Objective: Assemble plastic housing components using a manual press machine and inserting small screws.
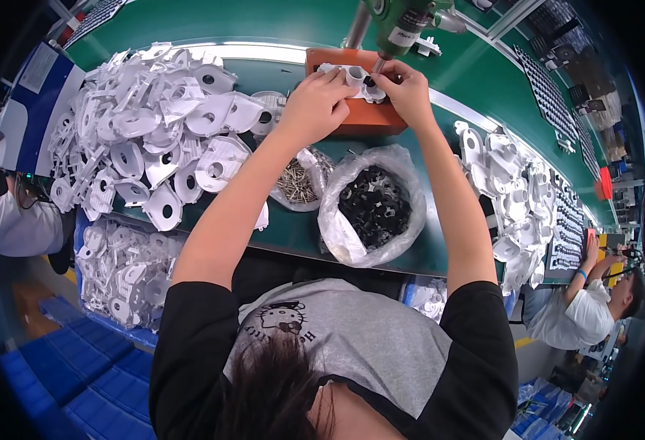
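A white plastic part (355, 76) with a raised round collar sits in an orange block fixture (370, 121). My left hand (321, 101) is closed over the left end of this part, fingers pressed on it and thumb toward the fixture's front. A small black piece (369, 81) shows at the part's right side. There my right hand (406, 94) pinches with thumb and forefinger, close beside the metal bit (383, 63) of a green machine (403, 26). Whatever lies between those fingertips is too small and hidden to name.
White plastic parts pile up on the left (146, 125) and right (509, 183). Nearer me stand a bag of screws (300, 181) and a clear bag of black plastic pieces (377, 205). A blue-lined bin (128, 275) holds more white parts. Co-workers sit at both sides.
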A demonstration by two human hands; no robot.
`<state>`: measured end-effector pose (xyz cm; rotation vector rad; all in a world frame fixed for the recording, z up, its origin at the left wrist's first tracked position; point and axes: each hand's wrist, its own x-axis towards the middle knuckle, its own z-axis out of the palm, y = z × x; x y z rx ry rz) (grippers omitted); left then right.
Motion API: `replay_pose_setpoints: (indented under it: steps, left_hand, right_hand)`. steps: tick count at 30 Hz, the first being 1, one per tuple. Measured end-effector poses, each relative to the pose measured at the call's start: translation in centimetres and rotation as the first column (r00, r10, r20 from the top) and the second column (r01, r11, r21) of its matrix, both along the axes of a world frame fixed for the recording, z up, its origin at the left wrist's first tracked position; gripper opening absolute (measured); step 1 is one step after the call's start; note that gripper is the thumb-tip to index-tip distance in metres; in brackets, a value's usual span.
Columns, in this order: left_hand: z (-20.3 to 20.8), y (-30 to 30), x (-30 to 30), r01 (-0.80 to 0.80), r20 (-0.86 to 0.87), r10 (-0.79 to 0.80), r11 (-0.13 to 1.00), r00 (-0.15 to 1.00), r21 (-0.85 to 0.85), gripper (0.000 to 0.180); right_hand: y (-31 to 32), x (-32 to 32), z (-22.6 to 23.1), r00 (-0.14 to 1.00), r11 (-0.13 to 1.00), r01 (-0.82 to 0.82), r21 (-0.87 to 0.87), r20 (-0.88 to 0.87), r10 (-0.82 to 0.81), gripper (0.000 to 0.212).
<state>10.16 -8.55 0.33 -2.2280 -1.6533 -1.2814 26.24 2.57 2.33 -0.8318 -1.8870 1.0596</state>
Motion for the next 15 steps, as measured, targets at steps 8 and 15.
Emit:
replay_pose_setpoints:
  steps: [8,15]
  left_hand:
    - [0.3,0.1,0.2,0.001,-0.009,-0.002,1.0,1.0,-0.012,0.026]
    - [0.0,0.5,0.2,0.008,-0.063,-0.012,0.998,0.998,-0.064,0.029]
  right_hand:
    - [-1.1,1.4,-0.3,0.943,0.863,-0.114,0.492,0.327,-0.061,0.019]
    - [-4.5,2.7,-0.7,0.834,0.674,-0.17,0.718,0.47,-0.29,0.039]
